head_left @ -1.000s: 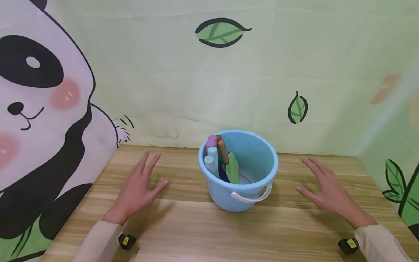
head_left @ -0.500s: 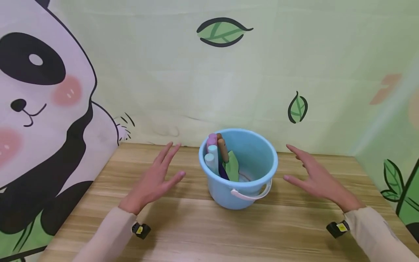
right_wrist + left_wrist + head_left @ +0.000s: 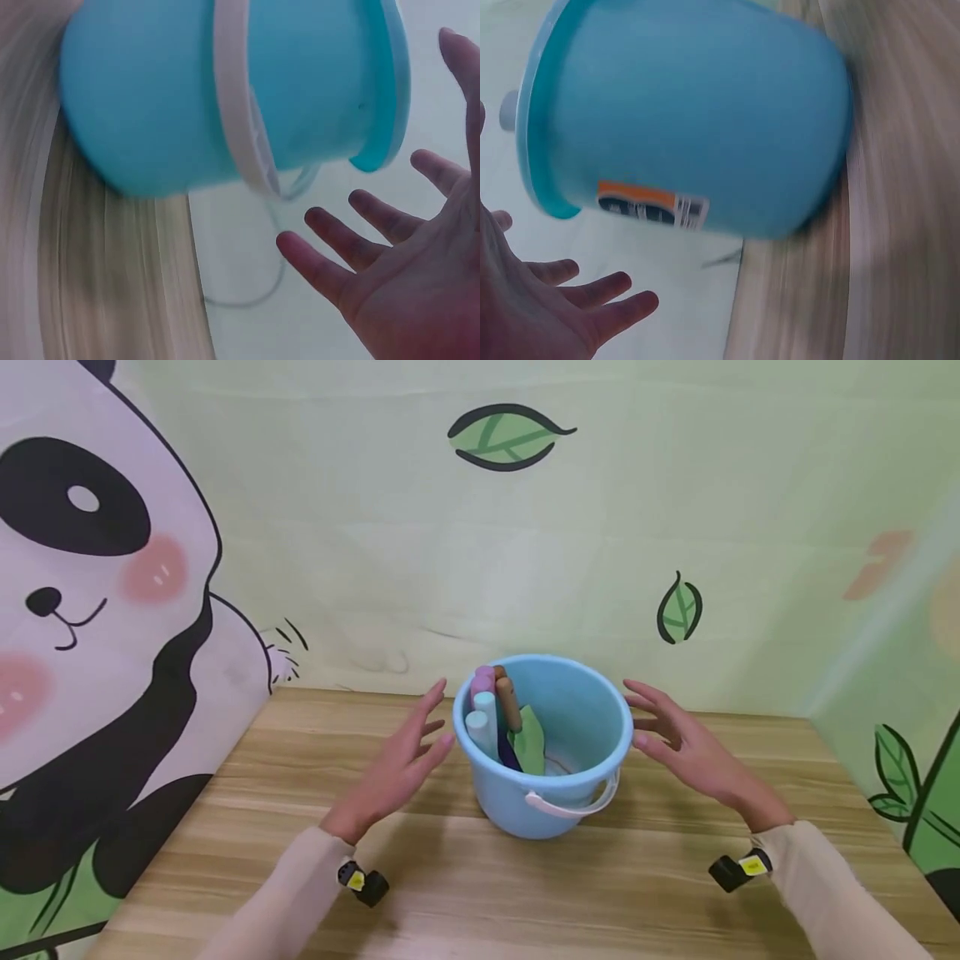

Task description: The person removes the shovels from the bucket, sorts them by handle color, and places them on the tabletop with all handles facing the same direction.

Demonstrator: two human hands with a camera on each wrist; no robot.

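A light blue bucket (image 3: pixel 525 814) stands upright on the wooden table, its white handle (image 3: pixel 576 811) hanging down at the front right. Inside, leaning left, are light blue sticks (image 3: pixel 486 718), a pinkish-purple piece (image 3: pixel 483 681), brown sticks (image 3: pixel 508 704), a green leaf-shaped piece (image 3: pixel 529 742) and something dark blue (image 3: pixel 507 752). My left hand (image 3: pixel 393 768) is beside the bucket's left rim, fingers spread. On the opposite side my right hand (image 3: pixel 697 756) has its fingertips right at the rim. Both wrist views show extended fingers; a barcode label (image 3: pixel 652 204) faces the left hand.
The wooden tabletop (image 3: pixel 465 902) ends at a pale green backdrop (image 3: pixel 360 552) close behind the bucket. A printed panda (image 3: pixel 97 635) covers the left side. Small black devices (image 3: pixel 363 882) sit at both wrists.
Both hands have moved inward from either side, the left one rightward and the right one leftward, to the bucket's rim. The bucket and its contents have stayed in place.
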